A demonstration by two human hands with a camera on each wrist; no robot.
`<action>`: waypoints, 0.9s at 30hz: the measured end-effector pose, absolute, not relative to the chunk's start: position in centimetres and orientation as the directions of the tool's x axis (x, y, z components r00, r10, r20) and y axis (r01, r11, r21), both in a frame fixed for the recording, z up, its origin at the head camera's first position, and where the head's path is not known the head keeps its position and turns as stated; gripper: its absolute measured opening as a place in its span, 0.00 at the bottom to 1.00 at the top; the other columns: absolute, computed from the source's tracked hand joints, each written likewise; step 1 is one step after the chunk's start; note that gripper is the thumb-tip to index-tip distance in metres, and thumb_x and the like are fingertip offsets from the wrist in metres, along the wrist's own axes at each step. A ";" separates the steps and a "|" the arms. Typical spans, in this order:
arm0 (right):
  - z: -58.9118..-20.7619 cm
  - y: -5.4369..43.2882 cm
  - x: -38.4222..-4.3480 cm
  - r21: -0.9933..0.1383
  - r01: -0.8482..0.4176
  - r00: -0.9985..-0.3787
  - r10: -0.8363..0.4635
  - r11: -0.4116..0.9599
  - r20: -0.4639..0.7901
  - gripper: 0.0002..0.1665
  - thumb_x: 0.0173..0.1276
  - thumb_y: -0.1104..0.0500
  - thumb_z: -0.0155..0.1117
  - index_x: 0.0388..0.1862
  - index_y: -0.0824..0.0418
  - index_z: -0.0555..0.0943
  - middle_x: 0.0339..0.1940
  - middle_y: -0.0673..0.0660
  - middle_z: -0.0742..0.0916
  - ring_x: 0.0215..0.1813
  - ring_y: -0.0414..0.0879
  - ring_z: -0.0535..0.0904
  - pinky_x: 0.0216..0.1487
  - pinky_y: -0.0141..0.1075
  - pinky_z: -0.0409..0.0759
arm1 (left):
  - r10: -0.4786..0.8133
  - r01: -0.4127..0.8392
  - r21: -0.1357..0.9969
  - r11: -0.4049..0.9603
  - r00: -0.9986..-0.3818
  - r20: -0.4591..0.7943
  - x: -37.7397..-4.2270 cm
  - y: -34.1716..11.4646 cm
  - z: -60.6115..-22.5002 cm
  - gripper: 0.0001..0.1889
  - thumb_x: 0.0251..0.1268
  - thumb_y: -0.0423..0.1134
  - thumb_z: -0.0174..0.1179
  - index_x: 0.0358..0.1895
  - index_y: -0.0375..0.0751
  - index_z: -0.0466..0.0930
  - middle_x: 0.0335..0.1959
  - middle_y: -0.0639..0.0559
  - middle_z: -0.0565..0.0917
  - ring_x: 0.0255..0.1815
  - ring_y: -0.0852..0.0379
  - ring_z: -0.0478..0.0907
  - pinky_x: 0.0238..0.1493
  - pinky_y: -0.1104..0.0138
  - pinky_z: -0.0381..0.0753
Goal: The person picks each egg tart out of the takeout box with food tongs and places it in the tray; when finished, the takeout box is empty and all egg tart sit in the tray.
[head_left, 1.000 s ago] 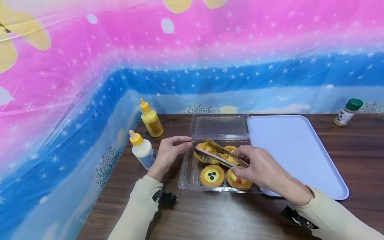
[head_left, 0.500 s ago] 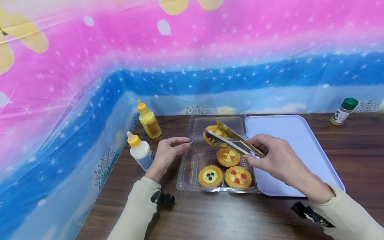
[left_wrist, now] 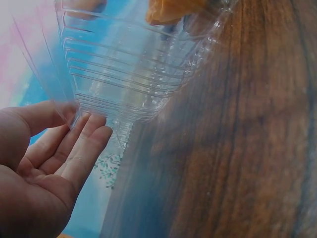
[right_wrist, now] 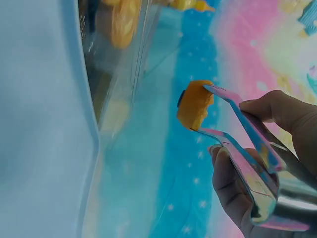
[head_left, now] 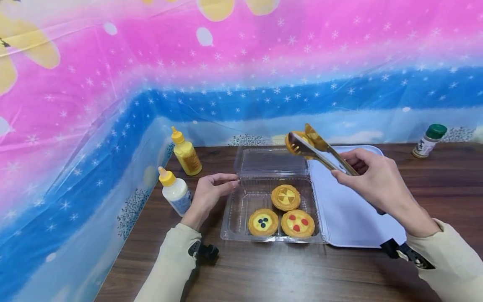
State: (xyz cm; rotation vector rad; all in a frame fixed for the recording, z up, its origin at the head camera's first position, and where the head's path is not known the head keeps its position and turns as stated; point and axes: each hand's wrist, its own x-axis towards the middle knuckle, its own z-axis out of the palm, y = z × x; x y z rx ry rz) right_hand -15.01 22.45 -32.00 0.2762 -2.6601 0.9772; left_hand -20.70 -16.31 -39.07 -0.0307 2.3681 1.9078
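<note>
My right hand point(head_left: 377, 184) holds metal tongs point(head_left: 330, 156) above the back of the table. Between the tips of the tongs is a small tart point(right_wrist: 194, 105), lifted and seen edge-on in the right wrist view. My left hand point(head_left: 209, 193) pinches the left edge of a clear plastic container point(head_left: 239, 209), at the hinge side; thumb and fingertips meet there in the left wrist view. Inside the container sit a tart with blue dots point(head_left: 263, 222), one with red dots point(head_left: 297, 223) and one with a cross-shaped top point(head_left: 285, 197). The lid point(head_left: 271, 161) lies folded back.
A pale tray point(head_left: 354, 214) lies against the container's right side. Left of my left hand stand a white bottle point(head_left: 177, 195) and a yellow squeeze bottle point(head_left: 187, 155). A green-capped shaker point(head_left: 429, 140) stands at the back right. A patterned cloth point(head_left: 241, 63) hangs behind the table.
The tongs have lifted a tart from the container's back left and carried it up and to the right, over the lid. My left hand has stayed at the container's edge.
</note>
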 end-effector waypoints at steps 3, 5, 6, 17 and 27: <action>-32.2 23.4 -15.7 -0.597 -0.265 -0.931 -0.040 0.758 0.363 0.24 0.68 0.53 0.79 0.57 0.64 0.86 0.39 0.59 0.90 0.37 0.50 0.84 0.32 0.31 0.76 | 0.048 -0.084 0.973 0.214 -0.994 -0.096 -20.8 -16.3 -39.2 0.12 0.71 0.31 0.70 0.54 0.38 0.91 0.53 0.45 0.89 0.52 0.51 0.88 0.58 0.57 0.86; -32.4 24.0 -16.1 -0.599 -0.261 -0.926 -0.021 0.757 0.376 0.25 0.68 0.53 0.79 0.57 0.64 0.86 0.38 0.60 0.90 0.37 0.50 0.84 0.31 0.28 0.74 | 0.047 -0.087 0.973 0.212 -0.994 -0.099 -20.8 -16.3 -39.3 0.12 0.71 0.31 0.70 0.54 0.38 0.90 0.53 0.45 0.89 0.52 0.51 0.88 0.58 0.57 0.86; -32.5 24.2 -16.3 -0.600 -0.259 -0.924 -0.013 0.757 0.382 0.25 0.68 0.52 0.79 0.57 0.64 0.86 0.38 0.60 0.91 0.37 0.50 0.84 0.31 0.27 0.74 | 0.046 -0.089 0.974 0.210 -0.994 -0.100 -20.8 -16.2 -39.3 0.12 0.71 0.31 0.70 0.54 0.38 0.91 0.53 0.45 0.89 0.52 0.51 0.88 0.59 0.57 0.86; -34.1 26.4 -17.9 -0.609 -0.205 -0.925 0.051 0.766 0.376 0.27 0.69 0.53 0.78 0.60 0.67 0.84 0.39 0.67 0.90 0.39 0.56 0.84 0.28 0.27 0.73 | 0.056 -0.080 0.976 0.202 -0.994 -0.093 -21.0 -16.2 -39.4 0.12 0.72 0.32 0.70 0.55 0.37 0.90 0.54 0.44 0.89 0.53 0.51 0.88 0.59 0.58 0.86; -35.9 27.1 -19.3 -0.606 -0.177 -0.940 0.049 0.775 0.337 0.28 0.68 0.54 0.77 0.60 0.70 0.83 0.39 0.68 0.89 0.37 0.57 0.84 0.28 0.34 0.75 | 0.055 -0.064 0.978 0.200 -0.996 -0.077 -20.8 -16.4 -39.2 0.12 0.72 0.32 0.70 0.55 0.36 0.90 0.54 0.43 0.89 0.52 0.51 0.88 0.58 0.58 0.86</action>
